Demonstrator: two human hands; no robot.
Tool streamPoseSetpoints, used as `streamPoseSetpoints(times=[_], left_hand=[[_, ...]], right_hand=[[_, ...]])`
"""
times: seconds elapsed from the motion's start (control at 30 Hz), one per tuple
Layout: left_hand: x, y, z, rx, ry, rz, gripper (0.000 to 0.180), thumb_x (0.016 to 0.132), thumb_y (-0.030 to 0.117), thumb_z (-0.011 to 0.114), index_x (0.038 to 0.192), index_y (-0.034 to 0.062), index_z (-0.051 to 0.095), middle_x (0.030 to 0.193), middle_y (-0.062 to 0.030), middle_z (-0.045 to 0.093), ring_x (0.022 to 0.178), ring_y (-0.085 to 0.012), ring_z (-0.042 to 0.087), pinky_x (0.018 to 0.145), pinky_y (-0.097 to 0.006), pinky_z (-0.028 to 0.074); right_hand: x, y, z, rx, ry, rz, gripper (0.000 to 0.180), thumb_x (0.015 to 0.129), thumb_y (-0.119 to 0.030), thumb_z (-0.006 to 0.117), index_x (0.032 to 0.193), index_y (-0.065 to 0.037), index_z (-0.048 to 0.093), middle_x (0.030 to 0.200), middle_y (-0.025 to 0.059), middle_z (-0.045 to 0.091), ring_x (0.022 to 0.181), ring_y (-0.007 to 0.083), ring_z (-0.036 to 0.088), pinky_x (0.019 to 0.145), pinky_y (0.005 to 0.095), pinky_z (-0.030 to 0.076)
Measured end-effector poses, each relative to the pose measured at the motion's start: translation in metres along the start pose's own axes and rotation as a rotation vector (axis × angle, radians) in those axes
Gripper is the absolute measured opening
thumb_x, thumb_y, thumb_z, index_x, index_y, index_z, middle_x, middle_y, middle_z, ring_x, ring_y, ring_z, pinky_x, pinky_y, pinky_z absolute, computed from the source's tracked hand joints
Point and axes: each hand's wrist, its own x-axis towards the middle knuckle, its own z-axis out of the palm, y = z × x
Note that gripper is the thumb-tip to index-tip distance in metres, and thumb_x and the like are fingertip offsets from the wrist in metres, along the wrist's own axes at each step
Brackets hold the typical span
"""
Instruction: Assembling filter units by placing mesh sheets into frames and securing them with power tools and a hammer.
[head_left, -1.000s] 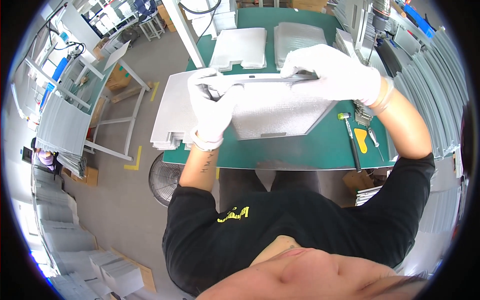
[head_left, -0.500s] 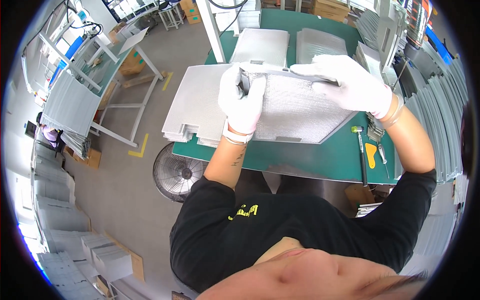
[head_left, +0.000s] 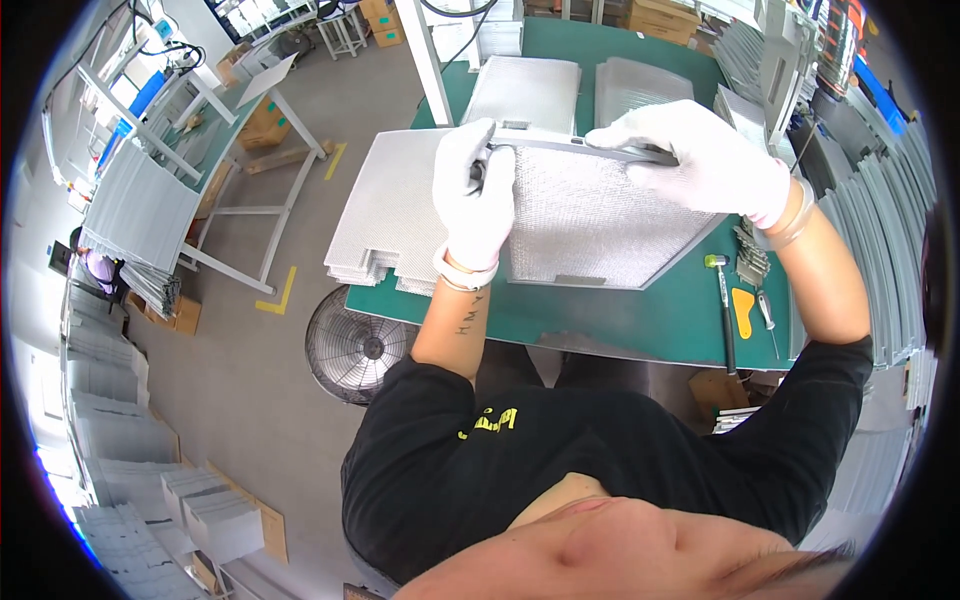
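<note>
While the metal frame strip (head_left: 580, 148) sits along the far edge of the mesh filter panel (head_left: 600, 225), we judge the fitting to be partway through: the strip lies on that edge, yet both our hands are on it, so it does not look seated. The panel rests flat on the green bench mat (head_left: 640, 315), overlapping a stack of bare mesh sheets (head_left: 385, 215) to its left, which we take to be pieces waiting; two framed filters (head_left: 525, 92) lie beyond, likely done.

Our left hand (head_left: 475, 200), gloved in white, reaches straight forward, palm down, fingers curled closed over the strip's left end. Our right hand (head_left: 705, 160), also gloved, comes in from the right with the elbow bent outward; its fingers lie along the strip's right part and close over it. A rubber mallet (head_left: 722, 300) and small hand tools lie untouched near our right forearm.
</note>
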Motion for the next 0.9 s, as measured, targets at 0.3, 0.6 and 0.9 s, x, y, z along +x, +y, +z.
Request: streamPoseSetpoints(times=[0.3, 0.6, 0.9], left_hand=[[0.003, 0.013, -0.001, -0.170, 0.068, -0.137, 0.027, 0.089, -0.003, 0.066, 0.116, -0.0005, 0.065, 0.106, -0.0059, 0.063, 0.088, -0.0108, 0.059, 0.077, -0.024, 0.049], [0.002, 0.029, -0.003, -0.093, 0.056, -0.147, 0.026, 0.089, -0.004, 0.067, 0.114, -0.0008, 0.065, 0.106, -0.0059, 0.063, 0.085, -0.0102, 0.057, 0.076, -0.024, 0.048], [-0.006, 0.030, -0.008, -0.185, 0.040, -0.131, 0.029, 0.089, -0.006, 0.064, 0.117, 0.0003, 0.061, 0.110, -0.0066, 0.059, 0.094, -0.0118, 0.057, 0.085, -0.026, 0.047]], right_hand=[[0.027, -0.007, 0.009, 0.073, 0.004, -0.003, 0.043, 0.085, -0.012, 0.071, 0.126, -0.005, 0.060, 0.090, 0.0144, 0.064, 0.080, 0.0269, 0.060, 0.079, 0.0362, 0.050], [0.028, -0.023, 0.007, -0.445, -0.140, 0.092, 0.039, 0.090, -0.021, 0.062, 0.127, -0.007, 0.065, 0.115, 0.0182, 0.068, 0.106, 0.0354, 0.064, 0.095, 0.0392, 0.050], [0.030, -0.002, 0.021, -0.010, -0.056, -0.102, 0.042, 0.091, -0.016, 0.060, 0.132, -0.006, 0.062, 0.123, 0.0156, 0.067, 0.110, 0.0297, 0.065, 0.098, 0.0374, 0.049]])
